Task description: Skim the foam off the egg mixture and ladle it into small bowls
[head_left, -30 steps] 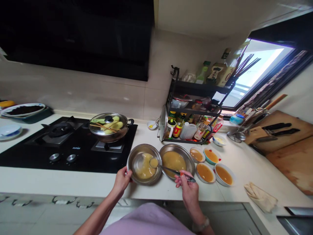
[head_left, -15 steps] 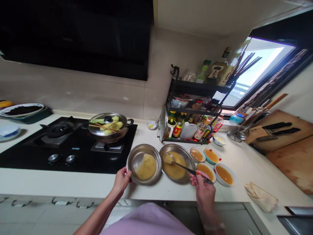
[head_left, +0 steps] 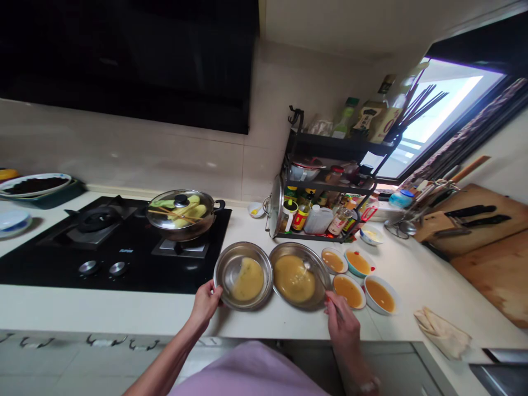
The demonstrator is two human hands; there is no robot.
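My left hand (head_left: 207, 301) grips the near left rim of a round metal bowl (head_left: 225, 275), which holds some yellowish liquid (head_left: 249, 280). Right beside it stands a second metal bowl (head_left: 319, 264) with more of the same liquid, its rim close to or touching the first. My right hand (head_left: 342, 322) is closed around the handle of a spoon (head_left: 307, 265). The spoon's head is dipped at the right side of the liquid in the second bowl, partly hidden. Several small bowls with orange-brown liquid, one of them a white bowl (head_left: 394, 305), sit to the right.
A lidded pan (head_left: 181, 220) stands on the black gas stove (head_left: 136, 275) at left. Behind the bowls is a black rack (head_left: 342, 146) with bottles and jars. A folded cloth (head_left: 443, 333), knife block (head_left: 437, 223) and cutting boards (head_left: 487, 264) are at right.
The spoon, earlier raised over the left part of the second bowl with liquid in it, is now lowered at that bowl's right side. My left hand stays on the first bowl.
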